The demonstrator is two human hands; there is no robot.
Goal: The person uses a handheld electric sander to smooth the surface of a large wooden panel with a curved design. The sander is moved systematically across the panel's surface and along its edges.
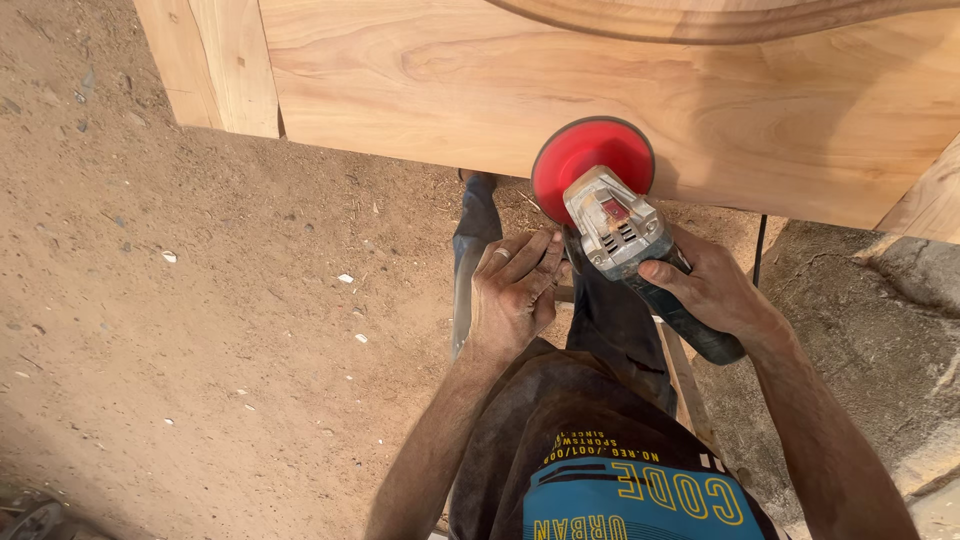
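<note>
Seen from above, an angle grinder (628,250) is gripped in both bare hands against the lower edge of a large pale wooden panel (600,90). The right hand (712,290) is wrapped round the dark blue-green body of the tool, its fingers (665,272) closed on the housing just behind the grey metal gear head. The left hand (515,290), a ring worn on one finger, is set at the left side of the tool, its fingers (540,262) curled and pressed against the head; what exactly is grasped there cannot be told. The red backing disc (585,160) is tilted toward the camera and is held against the face of the panel, near its bottom edge and right of centre. A thin dark cable (758,250) is seen hanging just right of the right hand. Dark, dusty trousers (600,340) and a blue garment with yellow lettering (630,500) are visible at the near edge. Sandy ground (200,300), strewn with small chips and stones, fills the left side, and a grey rock (900,330) lies at the right.
</note>
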